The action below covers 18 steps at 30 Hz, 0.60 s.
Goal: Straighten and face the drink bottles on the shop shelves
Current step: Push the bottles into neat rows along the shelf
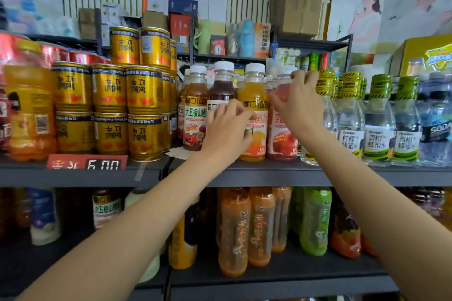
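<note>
— Bottles first: where do they stand?
— Take the orange juice bottle (253, 105) on the grey shelf (269, 173) as the mark. Just left of it is the dark juice bottle (221, 85), just right the pink juice bottle (281, 129).
— And the hands?
— The left hand (228, 129) grasps the dark one at its label (fingers curled round it). The right hand (299, 102) pinches the pink one near its cap. Gold cans (110, 110) stand stacked further left.

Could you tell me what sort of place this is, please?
Most likely a small shop: dark shelves packed with juice bottles and stacked gold cans, and a price tag on the shelf edge.
</note>
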### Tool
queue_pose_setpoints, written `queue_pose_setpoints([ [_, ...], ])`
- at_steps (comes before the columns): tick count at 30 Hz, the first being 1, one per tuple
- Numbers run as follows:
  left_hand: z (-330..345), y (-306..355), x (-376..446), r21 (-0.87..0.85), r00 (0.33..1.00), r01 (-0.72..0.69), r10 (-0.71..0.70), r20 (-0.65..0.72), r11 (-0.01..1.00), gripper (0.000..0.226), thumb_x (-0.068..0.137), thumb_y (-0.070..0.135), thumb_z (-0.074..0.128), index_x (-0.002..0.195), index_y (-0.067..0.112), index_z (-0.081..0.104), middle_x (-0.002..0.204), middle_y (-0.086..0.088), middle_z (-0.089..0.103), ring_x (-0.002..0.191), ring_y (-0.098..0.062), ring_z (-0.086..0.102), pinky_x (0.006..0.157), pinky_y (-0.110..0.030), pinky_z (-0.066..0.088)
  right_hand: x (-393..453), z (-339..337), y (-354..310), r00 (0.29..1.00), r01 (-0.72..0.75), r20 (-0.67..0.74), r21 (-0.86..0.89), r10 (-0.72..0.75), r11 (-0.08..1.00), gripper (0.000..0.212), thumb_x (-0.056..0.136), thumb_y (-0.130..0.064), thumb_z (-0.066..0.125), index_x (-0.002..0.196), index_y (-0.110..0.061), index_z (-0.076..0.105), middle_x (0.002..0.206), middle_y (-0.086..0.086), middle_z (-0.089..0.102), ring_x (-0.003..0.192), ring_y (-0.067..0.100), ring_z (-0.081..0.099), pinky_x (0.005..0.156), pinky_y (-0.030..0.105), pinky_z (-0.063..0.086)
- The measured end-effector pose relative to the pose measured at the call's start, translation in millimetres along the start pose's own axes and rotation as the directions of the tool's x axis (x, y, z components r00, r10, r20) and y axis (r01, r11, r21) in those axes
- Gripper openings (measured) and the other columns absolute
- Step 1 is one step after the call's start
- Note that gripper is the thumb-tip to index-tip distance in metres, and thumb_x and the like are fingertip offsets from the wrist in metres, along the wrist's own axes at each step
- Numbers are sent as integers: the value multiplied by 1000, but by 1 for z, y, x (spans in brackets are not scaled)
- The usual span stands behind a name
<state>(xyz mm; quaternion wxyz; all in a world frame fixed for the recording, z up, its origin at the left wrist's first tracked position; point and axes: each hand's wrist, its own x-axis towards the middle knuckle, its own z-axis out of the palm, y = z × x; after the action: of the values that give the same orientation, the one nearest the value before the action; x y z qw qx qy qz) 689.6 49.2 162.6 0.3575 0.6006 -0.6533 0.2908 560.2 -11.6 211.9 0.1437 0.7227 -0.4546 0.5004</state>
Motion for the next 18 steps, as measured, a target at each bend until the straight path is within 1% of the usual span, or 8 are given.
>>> queue_pose_setpoints([
  [3, -11, -14, -26, -133, 978, 56, -81, -190, 990, 27, 84, 14, 55, 110, 18, 60, 116, 0, 48, 115, -16, 40, 92, -27, 20, -25, -5, -25, 964, 222, -201, 233, -176, 947, 35, 92, -22, 52, 119, 0, 47, 128, 20, 40, 86, 32, 56, 63, 30, 38],
  [5, -20, -26, -56, -190, 949, 59, -114, -295, 980, 24, 81, 12, 51, 102, 14, 62, 108, -3, 52, 107, -15, 43, 87, -26, 25, -53, -5, -50, 920, 370, -280, 383, -275, 847, 27, 88, -14, 50, 110, 3, 53, 113, 21, 47, 74, 23, 53, 63, 27, 39],
  [7, -28, -43, -93, -193, 933, 31, -98, -346, 981, 24, 78, 13, 46, 96, 10, 63, 101, -6, 55, 99, -17, 46, 83, -28, 30, -91, 0, -77, 883, 466, -305, 491, -356, 736, 20, 87, -10, 49, 101, 2, 56, 101, 11, 47, 67, 10, 47, 58, 22, 39],
  [10, -35, -85, -154, -119, 942, -5, -35, -333, 993, 20, 79, 8, 50, 96, 8, 60, 99, -6, 55, 92, -19, 46, 77, -29, 30, -158, 21, -118, 860, 481, -182, 605, -477, 635, 15, 86, -11, 47, 92, -2, 58, 90, 1, 49, 69, 2, 43, 58, 16, 39],
  [12, -43, -121, -194, -91, 966, -8, -15, -258, 996, 20, 81, 12, 49, 100, 15, 52, 100, 1, 48, 89, -18, 43, 75, -27, 27, -198, 48, -147, 782, 516, -44, 606, -622, 606, 18, 85, -15, 46, 91, -5, 60, 82, 4, 57, 65, 8, 49, 55, 23, 44],
  [14, -51, -161, -228, -35, 988, 35, -40, -148, 999, 17, 80, 15, 46, 97, 17, 46, 100, 3, 44, 88, -17, 42, 75, -26, 25, -228, 81, -178, 705, 533, 93, 584, -703, 612, 24, 84, -20, 44, 91, -8, 63, 82, 4, 61, 66, 17, 59, 52, 30, 49],
  [16, -62, -205, -257, 82, 990, 141, -141, -6, 987, 19, 78, 18, 44, 94, 14, 53, 101, -2, 50, 90, -21, 42, 76, -30, 26, -244, 115, -211, 725, 447, 206, 586, -657, 676, 23, 82, -21, 45, 89, -9, 64, 87, 4, 62, 74, 21, 61, 58, 32, 52],
  [18, -76, -247, -277, 181, 957, 251, -271, 100, 951, 27, 74, 20, 44, 95, 12, 60, 100, -8, 55, 93, -22, 41, 77, -35, 29, -251, 152, -240, 785, 280, 335, 557, -520, 782, 21, 82, -16, 56, 99, -6, 62, 103, 11, 58, 96, 28, 57, 79, 36, 49],
])
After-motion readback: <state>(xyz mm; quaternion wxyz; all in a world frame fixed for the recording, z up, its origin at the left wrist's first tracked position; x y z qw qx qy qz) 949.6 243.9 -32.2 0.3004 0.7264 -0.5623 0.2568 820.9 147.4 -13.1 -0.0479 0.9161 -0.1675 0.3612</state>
